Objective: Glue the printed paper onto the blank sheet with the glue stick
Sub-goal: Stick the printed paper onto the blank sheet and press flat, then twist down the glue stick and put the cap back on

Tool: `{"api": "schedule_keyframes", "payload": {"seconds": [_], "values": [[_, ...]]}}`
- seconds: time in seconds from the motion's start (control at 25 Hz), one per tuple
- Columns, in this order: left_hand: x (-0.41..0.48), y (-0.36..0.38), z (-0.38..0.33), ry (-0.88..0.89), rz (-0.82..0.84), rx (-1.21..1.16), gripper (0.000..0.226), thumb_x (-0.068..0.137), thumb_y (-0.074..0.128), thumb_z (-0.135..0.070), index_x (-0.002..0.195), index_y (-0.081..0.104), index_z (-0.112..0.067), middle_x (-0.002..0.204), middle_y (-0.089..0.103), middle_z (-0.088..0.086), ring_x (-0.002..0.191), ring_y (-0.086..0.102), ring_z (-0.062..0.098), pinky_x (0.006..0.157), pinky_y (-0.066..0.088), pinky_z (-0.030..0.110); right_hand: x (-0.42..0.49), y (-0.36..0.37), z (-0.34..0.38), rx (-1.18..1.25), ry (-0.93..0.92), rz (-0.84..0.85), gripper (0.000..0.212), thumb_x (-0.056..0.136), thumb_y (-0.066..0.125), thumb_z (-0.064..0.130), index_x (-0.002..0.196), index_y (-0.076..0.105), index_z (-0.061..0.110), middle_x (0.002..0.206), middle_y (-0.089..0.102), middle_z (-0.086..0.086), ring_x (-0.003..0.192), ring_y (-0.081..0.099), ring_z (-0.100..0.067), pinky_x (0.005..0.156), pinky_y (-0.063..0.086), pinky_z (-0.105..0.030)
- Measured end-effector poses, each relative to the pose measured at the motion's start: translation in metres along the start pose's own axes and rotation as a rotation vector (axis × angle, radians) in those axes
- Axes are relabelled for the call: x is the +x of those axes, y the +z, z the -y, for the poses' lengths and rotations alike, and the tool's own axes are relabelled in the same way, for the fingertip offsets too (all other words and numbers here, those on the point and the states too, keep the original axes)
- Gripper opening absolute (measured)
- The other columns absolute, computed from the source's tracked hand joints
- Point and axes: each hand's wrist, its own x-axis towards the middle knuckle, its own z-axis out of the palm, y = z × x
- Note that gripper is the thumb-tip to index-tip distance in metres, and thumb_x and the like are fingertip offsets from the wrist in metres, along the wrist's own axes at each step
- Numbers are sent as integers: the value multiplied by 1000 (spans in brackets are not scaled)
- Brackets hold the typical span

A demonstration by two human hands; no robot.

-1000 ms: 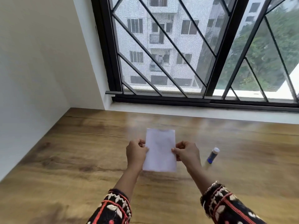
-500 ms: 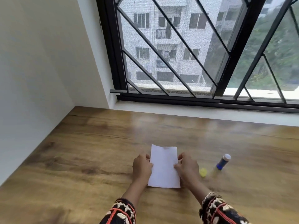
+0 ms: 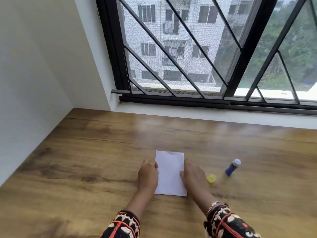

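Left hand point(image 3: 148, 174) palm down against the left edge of a white paper point(image 3: 169, 174), fingers bent; pinching or merely touching, impossible to tell through the blur. Right hand point(image 3: 193, 176) palm down at the right edge, fingers fairly straight, tips on the sheet. Paper flat on the wooden surface point(image 3: 85, 160), blank face up. At 3 o'clock of the right hand, just beside it, a yellow cap point(image 3: 211, 178). Further out toward 2 o'clock, the blue glue stick point(image 3: 232, 166), white end toward 1 o'clock. Well beyond at 12 o'clock, a black-barred window point(image 3: 188, 66).
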Motion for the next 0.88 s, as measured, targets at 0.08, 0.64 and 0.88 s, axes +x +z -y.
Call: {"api": "schedule_keyframes", "payload": {"seconds": [0.08, 0.64, 0.88], "values": [[-2, 1, 1, 24, -7, 27, 12, 85, 50, 2, 92, 58, -4, 99, 57, 11, 83, 59, 26, 74, 48, 35, 2, 0, 0, -57, -20, -13, 15, 86, 41, 13, 98, 48, 10, 108, 61, -16, 98, 58, -35, 73, 43, -35], [-32, 28, -22, 383, -136, 21, 37, 80, 68, -31, 104, 58, -5, 105, 62, 9, 99, 55, 26, 88, 42, 33, -72, -15, -65, -74, -497, -512, 35, 64, 74, 6, 96, 62, 13, 94, 64, -2, 83, 62, -21, 70, 52, -27], [-39, 62, -72, 539, 20, -97, 50, 76, 71, -36, 115, 54, -11, 114, 58, 4, 109, 49, 19, 95, 36, 24, -88, -30, -109, -44, -460, -532, 44, 60, 76, 0, 102, 67, 10, 109, 69, -6, 107, 55, -18, 91, 42, -27]]}}
